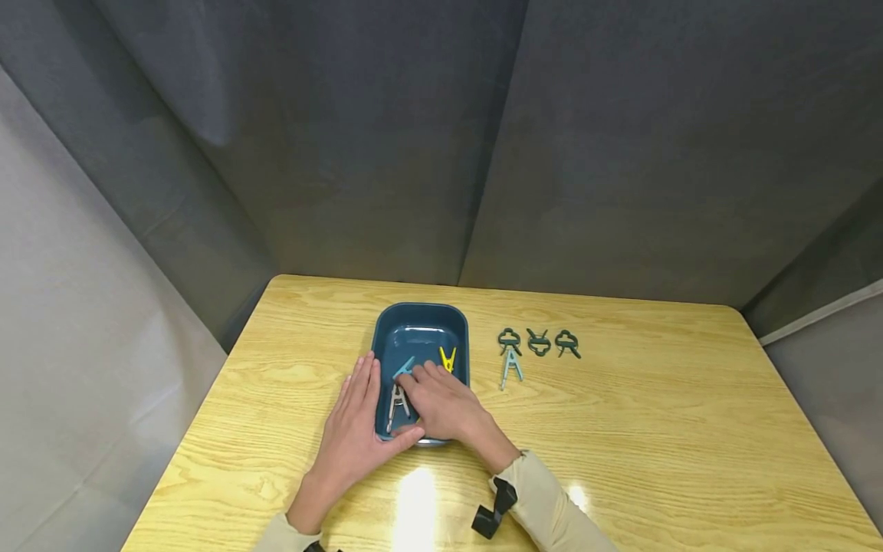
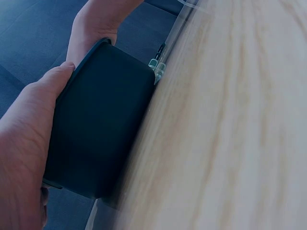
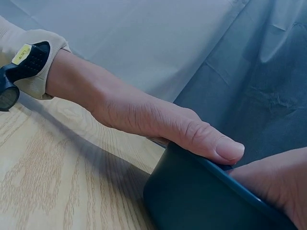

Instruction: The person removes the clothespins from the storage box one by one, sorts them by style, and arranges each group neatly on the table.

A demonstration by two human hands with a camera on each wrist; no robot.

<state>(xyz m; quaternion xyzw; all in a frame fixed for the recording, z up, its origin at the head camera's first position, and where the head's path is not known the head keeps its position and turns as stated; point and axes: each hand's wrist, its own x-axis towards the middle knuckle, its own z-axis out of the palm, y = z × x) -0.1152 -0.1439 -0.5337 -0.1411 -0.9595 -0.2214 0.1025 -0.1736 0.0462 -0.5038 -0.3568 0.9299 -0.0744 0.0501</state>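
A dark blue plastic bin (image 1: 421,313) stands on the table. My left hand (image 1: 355,422) lies along its left side with straight fingers, and the thumb stretches over the near rim. Inside the bin is my right hand (image 1: 444,406), fingers bent downward and their tips mostly hidden. Close by its index finger lies a teal clothespin (image 1: 405,367). A pale grey clothespin (image 1: 396,404) rests on the bin floor between the hands. Beyond the right knuckles shows a yellow clothespin (image 1: 448,358). I cannot tell whether the right fingers pinch anything.
Right of the bin, three dark green clips (image 1: 539,343) lie in a row on the wooden table (image 1: 655,414). A light blue clothespin (image 1: 511,368) sits just in front of the leftmost one. Dark grey curtains (image 1: 372,153) hang behind the table's far edge.
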